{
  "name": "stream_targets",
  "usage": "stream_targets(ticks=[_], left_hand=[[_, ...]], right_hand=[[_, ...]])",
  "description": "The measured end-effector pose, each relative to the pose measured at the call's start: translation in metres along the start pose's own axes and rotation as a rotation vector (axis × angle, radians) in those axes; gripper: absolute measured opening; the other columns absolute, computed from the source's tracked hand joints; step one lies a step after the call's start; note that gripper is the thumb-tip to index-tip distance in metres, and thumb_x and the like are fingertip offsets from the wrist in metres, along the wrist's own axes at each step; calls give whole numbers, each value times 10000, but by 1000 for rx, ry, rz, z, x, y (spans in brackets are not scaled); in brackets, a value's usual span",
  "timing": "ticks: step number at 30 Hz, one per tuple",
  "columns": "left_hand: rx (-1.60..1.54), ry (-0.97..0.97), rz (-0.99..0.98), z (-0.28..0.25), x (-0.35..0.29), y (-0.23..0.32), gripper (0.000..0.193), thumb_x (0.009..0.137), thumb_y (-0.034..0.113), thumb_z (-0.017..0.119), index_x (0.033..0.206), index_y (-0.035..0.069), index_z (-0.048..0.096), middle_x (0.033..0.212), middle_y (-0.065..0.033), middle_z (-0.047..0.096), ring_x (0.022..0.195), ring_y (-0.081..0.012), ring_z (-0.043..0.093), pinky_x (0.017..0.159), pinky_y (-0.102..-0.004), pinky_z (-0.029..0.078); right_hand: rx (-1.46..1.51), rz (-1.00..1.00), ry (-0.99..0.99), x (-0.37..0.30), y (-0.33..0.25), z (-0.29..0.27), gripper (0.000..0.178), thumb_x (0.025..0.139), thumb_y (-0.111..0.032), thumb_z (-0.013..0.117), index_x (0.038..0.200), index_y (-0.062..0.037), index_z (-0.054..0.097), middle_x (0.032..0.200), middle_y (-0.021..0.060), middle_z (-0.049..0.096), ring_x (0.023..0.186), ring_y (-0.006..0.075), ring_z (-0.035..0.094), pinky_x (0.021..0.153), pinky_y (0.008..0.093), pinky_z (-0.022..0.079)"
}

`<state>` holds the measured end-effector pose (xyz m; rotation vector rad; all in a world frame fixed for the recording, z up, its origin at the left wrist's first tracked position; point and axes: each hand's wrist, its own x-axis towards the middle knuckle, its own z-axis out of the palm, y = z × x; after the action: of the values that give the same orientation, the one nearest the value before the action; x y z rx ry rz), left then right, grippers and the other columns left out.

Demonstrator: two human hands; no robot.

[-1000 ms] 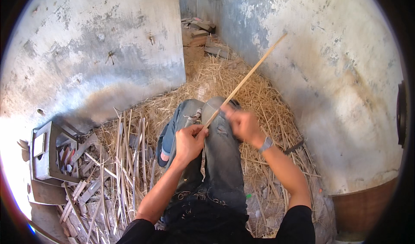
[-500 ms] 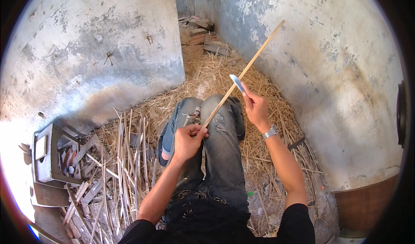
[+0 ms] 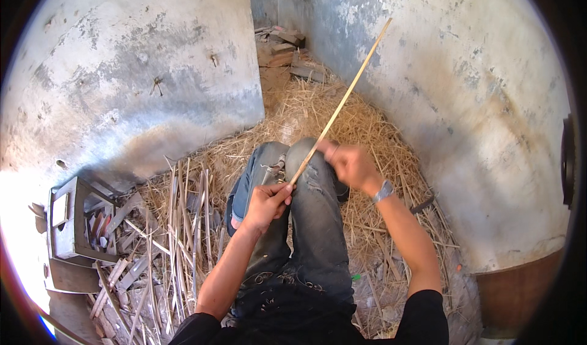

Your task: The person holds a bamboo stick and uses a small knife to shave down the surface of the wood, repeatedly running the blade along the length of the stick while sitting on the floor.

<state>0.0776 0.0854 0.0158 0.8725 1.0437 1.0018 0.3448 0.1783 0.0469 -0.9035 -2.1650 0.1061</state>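
Observation:
A long, thin, pale bamboo strip (image 3: 349,93) slants up and away to the right from my lap. My left hand (image 3: 268,205) is closed on its near end, thumb on top, just above my jeans. Over my right knee, my right hand (image 3: 353,166) is curled beside the strip, its fingers smeared by motion. The knife that showed in this hand half a second ago is now hidden or lost in the blur. Curly shavings (image 3: 293,278) lie on my lap.
Dry shavings (image 3: 342,116) cover the floor around my legs. Several long strips (image 3: 183,210) lean at my left, near a wooden box-like frame (image 3: 73,220) with scraps. Worn walls (image 3: 465,119) stand on both sides. Bricks (image 3: 282,45) are piled in the far corner.
My right hand has come down along the bamboo strip toward my left hand, and the knife blade has dropped out of sight. The strip's far end has shifted slightly left and up.

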Motion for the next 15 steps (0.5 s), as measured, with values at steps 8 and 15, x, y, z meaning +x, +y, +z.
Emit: stream_targets(ticks=[8, 15], left_hand=[[-132, -109, -124, -6, 2, 3, 307, 1091, 241, 636, 1207, -40, 674, 717, 30, 513, 493, -34, 370, 436, -227, 230], [-90, -72, -71, 2, 1, 0, 305, 1096, 252, 630, 1198, -29, 692, 729, 32, 525, 490, -35, 369, 443, -225, 231]], right_hand=[[73, -88, -185, 4, 11, 4, 403, 923, -109, 677, 1285, -251, 782, 672, 123, 636, 563, 260, 625, 541, 408, 502], [-1, -201, -232, 3, -24, 7, 471, 966, -213, 719, 1424, -107, 682, 701, 106, 649, 520, 200, 576, 501, 344, 463]])
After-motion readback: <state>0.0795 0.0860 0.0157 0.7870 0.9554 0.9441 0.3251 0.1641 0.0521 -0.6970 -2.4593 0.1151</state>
